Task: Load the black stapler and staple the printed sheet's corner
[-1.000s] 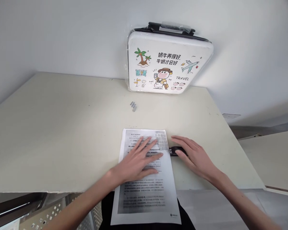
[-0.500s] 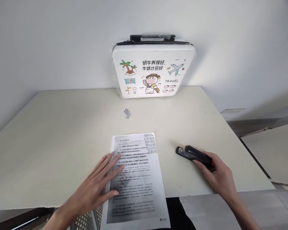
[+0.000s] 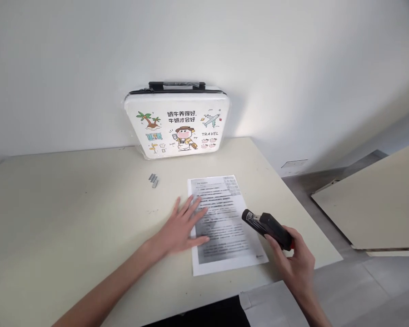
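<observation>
A: Where are the fingers of the left hand [image 3: 179,232]?
B: Spread wide and flat, holding nothing. Their tips lie over the left part of the printed sheet [image 3: 225,227], with the thumb lower down, also over the print.
A: And the right hand [image 3: 299,262]?
B: Closed around a black stapler [image 3: 274,229], thumb on the near side, fingers on the far side. A bit of red shows by the palm.
A: So how does the stapler sit against those fingers?
B: Its back end is in their grip and its front sticks out ahead of them, angled up and left. The nose overlaps the sheet's right edge in this view; I can't tell whether they touch.
A: Beyond that?
B: The sheet rests print side up on the pale table [image 3: 71,222], between the two hands. Past the left fingertips lies a small cluster of grey metal strips [image 3: 153,180].
A: Farther back?
B: A white case [image 3: 199,102] with cartoon prints stands by the wall [image 3: 71,68], its black handle [image 3: 156,85] on top.
</observation>
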Action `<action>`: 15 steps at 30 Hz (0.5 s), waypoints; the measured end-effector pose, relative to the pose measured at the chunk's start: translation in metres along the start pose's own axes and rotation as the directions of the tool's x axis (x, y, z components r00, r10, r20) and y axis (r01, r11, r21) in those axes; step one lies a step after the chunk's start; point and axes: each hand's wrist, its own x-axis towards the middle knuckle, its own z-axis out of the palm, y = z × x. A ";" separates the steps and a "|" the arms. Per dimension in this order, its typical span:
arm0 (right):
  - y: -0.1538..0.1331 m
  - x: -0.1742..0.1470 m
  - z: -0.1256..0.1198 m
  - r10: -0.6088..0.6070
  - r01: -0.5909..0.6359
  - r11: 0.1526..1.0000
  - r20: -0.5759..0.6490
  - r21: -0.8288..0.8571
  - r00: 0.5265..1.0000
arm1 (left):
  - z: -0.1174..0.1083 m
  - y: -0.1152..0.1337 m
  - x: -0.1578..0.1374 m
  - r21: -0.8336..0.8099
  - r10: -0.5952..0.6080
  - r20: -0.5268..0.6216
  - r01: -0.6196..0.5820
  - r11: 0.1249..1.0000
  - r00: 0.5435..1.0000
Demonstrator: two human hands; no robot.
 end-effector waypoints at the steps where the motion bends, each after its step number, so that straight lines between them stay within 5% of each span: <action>1: 0.000 -0.001 -0.003 0.015 -0.015 1.000 -0.003 0.007 1.000 | 0.004 0.001 0.020 -0.015 -0.002 0.018 0.003 1.000 1.000; 8: -0.001 -0.006 -0.016 -0.012 0.012 1.000 -0.001 -0.004 1.000 | 0.034 0.027 0.127 -0.100 0.036 0.053 -0.031 0.994 0.998; 15: -0.011 -0.004 -0.011 -0.037 0.037 0.999 -0.002 -0.026 0.999 | 0.042 0.036 0.126 -0.202 0.042 -0.064 -0.054 0.978 0.997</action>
